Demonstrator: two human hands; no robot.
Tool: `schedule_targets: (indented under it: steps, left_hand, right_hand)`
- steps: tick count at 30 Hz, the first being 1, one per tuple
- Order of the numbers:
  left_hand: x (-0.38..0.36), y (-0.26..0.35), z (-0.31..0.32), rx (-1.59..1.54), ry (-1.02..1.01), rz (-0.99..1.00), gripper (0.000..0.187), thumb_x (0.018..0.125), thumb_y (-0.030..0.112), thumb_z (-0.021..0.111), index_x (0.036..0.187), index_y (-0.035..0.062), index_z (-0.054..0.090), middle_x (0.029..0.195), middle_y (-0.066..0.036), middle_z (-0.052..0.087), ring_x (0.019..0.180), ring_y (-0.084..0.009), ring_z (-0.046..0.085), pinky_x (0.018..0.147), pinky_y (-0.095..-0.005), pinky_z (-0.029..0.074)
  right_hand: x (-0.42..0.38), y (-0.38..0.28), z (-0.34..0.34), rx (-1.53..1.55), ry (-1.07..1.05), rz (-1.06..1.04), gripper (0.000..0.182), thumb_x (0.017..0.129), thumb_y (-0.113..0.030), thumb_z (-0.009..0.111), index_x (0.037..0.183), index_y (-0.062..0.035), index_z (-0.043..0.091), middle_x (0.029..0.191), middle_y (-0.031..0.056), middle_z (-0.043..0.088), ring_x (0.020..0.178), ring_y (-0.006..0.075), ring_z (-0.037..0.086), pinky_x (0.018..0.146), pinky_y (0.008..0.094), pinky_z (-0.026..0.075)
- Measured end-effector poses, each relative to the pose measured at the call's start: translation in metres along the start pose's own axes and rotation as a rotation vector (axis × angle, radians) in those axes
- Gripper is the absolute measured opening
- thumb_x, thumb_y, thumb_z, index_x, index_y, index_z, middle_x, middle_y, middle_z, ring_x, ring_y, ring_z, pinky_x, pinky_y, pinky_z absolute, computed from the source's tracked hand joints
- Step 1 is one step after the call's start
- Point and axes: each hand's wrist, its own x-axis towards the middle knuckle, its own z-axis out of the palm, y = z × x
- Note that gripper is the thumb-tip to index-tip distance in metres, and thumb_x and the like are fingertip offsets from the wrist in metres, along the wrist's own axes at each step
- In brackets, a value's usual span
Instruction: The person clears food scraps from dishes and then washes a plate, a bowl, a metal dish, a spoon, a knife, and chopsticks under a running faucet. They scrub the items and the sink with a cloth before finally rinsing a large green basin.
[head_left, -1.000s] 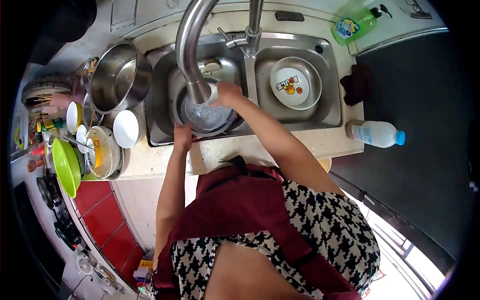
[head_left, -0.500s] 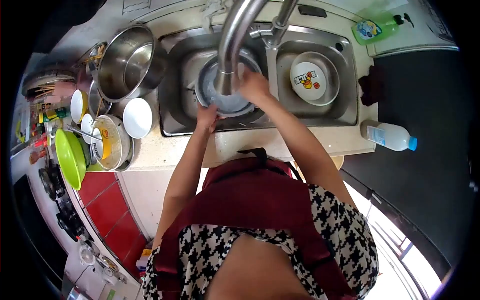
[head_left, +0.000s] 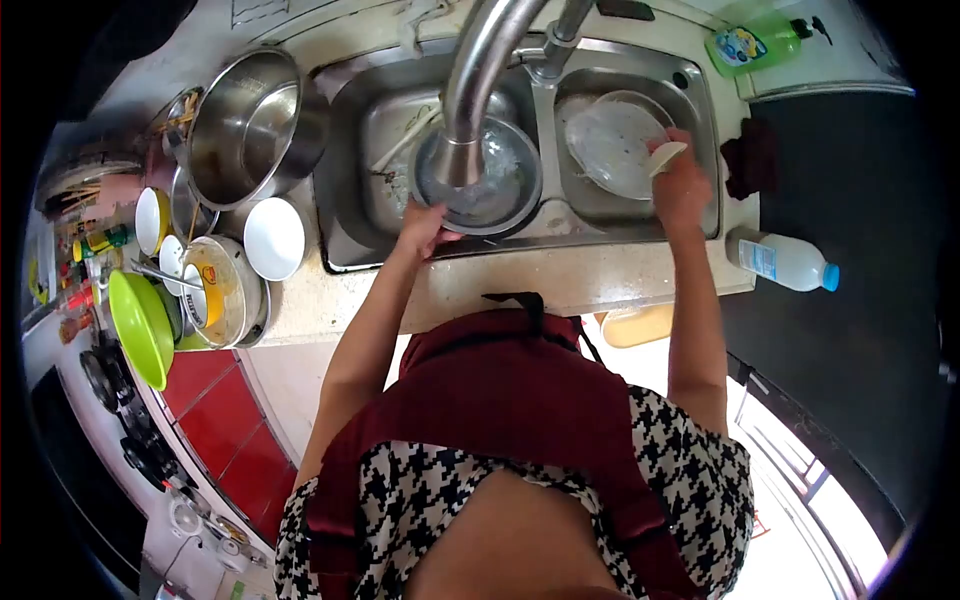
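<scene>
In the left sink basin stands a round metal bowl (head_left: 527, 195) with water in it, below the faucet (head_left: 462, 110). My left hand (head_left: 425, 228) is closed on its near rim. My right hand (head_left: 684, 190) is over the right edge of the right sink basin, with its fingers closed on a small white curved piece (head_left: 667, 157); I cannot make out its kind. Beside that hand in the right basin is a round shallow vessel (head_left: 610, 150), pale and glossy inside. A long pale utensil (head_left: 405, 138) lies in the left basin, partly behind the bowl.
Left of the sink stand a large steel pot (head_left: 245, 130), a white bowl (head_left: 274, 239), a pot holding dishes (head_left: 240, 300) and a green basin (head_left: 140, 330). On the right are a green soap bottle (head_left: 745, 47), a dark cloth (head_left: 748, 158) and a white bottle (head_left: 785, 260).
My right hand has moved from the metal bowl to the right basin, with a small white piece in it. The duck-printed face no longer shows there. The metal bowl has shifted slightly right.
</scene>
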Motion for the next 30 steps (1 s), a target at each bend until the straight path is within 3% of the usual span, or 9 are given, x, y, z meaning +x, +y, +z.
schedule_targets:
  steps: [3,5,8,14,17,19,21,24,30]
  left_hand:
    - [-0.005,0.021,-0.004,0.82,0.238,0.587,0.063,0.076,0.004,0.05,0.132,0.0166,0.024,0.109,-0.024,0.05,0.084,-0.0406,0.058,0.066,-0.0463,0.049]
    - [0.003,0.027,-0.007,1.21,0.314,0.774,0.063,0.072,0.005,0.05,0.13,0.0149,0.028,0.106,-0.024,0.049,0.081,-0.0404,0.057,0.07,-0.0489,0.045]
    - [-0.004,0.04,0.002,1.348,0.342,0.796,0.056,0.073,0.007,0.05,0.126,0.0139,0.036,0.104,-0.021,0.05,0.08,-0.04,0.056,0.068,-0.0478,0.046]
    - [-0.049,0.057,0.02,1.725,0.279,0.994,0.061,0.07,0.005,0.051,0.125,0.0294,0.042,0.104,-0.014,0.052,0.09,-0.0323,0.053,0.069,-0.0423,0.049]
    - [-0.056,0.059,0.019,1.678,0.238,0.918,0.072,0.071,0.0,0.046,0.132,0.0357,0.031,0.101,-0.019,0.057,0.089,-0.0351,0.057,0.075,-0.0424,0.047]
    - [-0.043,0.046,-0.001,1.646,0.243,1.083,0.065,0.069,0.0,0.048,0.129,0.0248,0.039,0.107,-0.017,0.053,0.092,-0.0342,0.054,0.077,-0.0415,0.046]
    - [-0.051,0.044,-0.007,1.61,0.296,1.059,0.053,0.061,0.003,0.057,0.112,0.017,0.05,0.108,-0.012,0.047,0.093,-0.0316,0.052,0.073,-0.041,0.047]
    - [-0.056,0.04,-0.016,1.453,0.322,0.969,0.057,0.063,-0.001,0.052,0.117,0.015,0.046,0.118,-0.012,0.045,0.097,-0.0337,0.051,0.074,-0.0414,0.047]
    - [-0.058,0.038,-0.024,1.14,0.428,0.947,0.061,0.067,-0.004,0.05,0.123,0.0157,0.04,0.103,-0.013,0.052,0.088,-0.0346,0.055,0.071,-0.0404,0.046]
  right_hand:
    - [-0.004,0.027,-0.008,-0.137,-0.066,0.023,0.04,0.067,-0.006,0.057,0.104,-0.0195,0.047,0.075,0.0094,0.062,0.067,0.0293,0.061,0.056,0.0409,0.048]
    - [-0.008,0.04,-0.008,-0.18,-0.075,-0.044,0.036,0.068,-0.006,0.057,0.101,-0.0192,0.047,0.075,0.0078,0.06,0.068,0.028,0.061,0.055,0.0403,0.048]
    - [-0.019,0.037,0.002,-0.167,-0.197,-0.148,0.04,0.067,-0.001,0.055,0.104,-0.0176,0.05,0.087,0.0071,0.059,0.077,0.0277,0.059,0.062,0.039,0.048]
    - [-0.047,0.015,0.04,-0.183,-0.257,-0.366,0.025,0.067,-0.007,0.054,0.091,-0.0095,0.048,0.076,0.0069,0.057,0.071,0.0247,0.058,0.055,0.035,0.048]
    - [-0.053,0.018,0.069,-0.198,-0.275,-0.392,0.016,0.071,-0.011,0.052,0.086,-0.006,0.048,0.076,0.0082,0.058,0.071,0.0243,0.058,0.055,0.0339,0.05]
    - [-0.06,0.022,0.081,-0.162,-0.321,-0.4,0.017,0.071,-0.011,0.053,0.087,-0.0047,0.049,0.078,0.0102,0.059,0.074,0.0255,0.058,0.057,0.0346,0.051]
    - [-0.06,0.032,0.089,-0.099,-0.461,-0.379,0.023,0.074,-0.021,0.057,0.09,-0.0046,0.052,0.081,0.013,0.06,0.082,0.0272,0.057,0.063,0.0388,0.05]
    - [-0.052,0.041,0.084,0.149,-0.396,-0.269,0.038,0.072,-0.038,0.063,0.089,-0.004,0.056,0.081,0.0149,0.06,0.083,0.0302,0.058,0.069,0.0421,0.047]
    - [0.006,0.078,0.1,-0.027,-0.8,-0.05,0.041,0.074,-0.036,0.063,0.098,-0.0028,0.056,0.088,0.0149,0.062,0.083,0.0313,0.06,0.073,0.0409,0.047]
